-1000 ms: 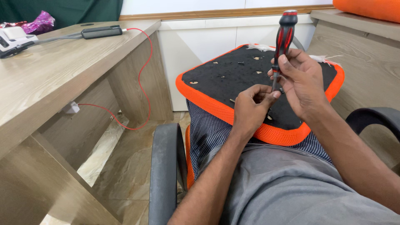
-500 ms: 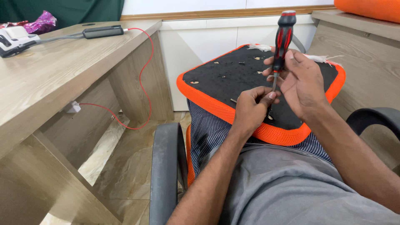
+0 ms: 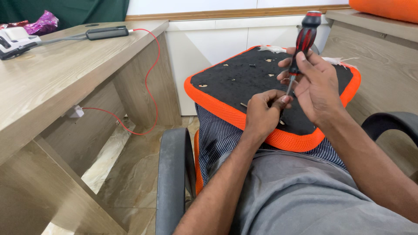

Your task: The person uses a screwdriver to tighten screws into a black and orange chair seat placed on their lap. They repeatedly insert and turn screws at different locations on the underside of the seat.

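Note:
An upturned chair seat [image 3: 226, 82], black underneath with an orange mesh rim, rests on my lap. My right hand [image 3: 315, 89] grips a red and black screwdriver [image 3: 302, 41] held nearly upright, tip down toward the seat's near edge. My left hand [image 3: 263, 113] has its fingers pinched around the screwdriver's metal shaft near the tip; whether a screw is between the fingers is hidden. Several small screws and holes [image 3: 252, 65] dot the black surface.
A wooden desk [image 3: 56, 78] stands to the left with a black power strip [image 3: 106, 32], a red cable [image 3: 150, 74] hanging down and a white device [image 3: 15, 41]. Black chair armrests [image 3: 174, 174] flank me. White cabinets [image 3: 213, 43] stand behind, a wooden counter [image 3: 383, 48] at right.
The screwdriver's handle has tilted slightly and both hands have shifted a little over the seat's near edge. The seat has not moved.

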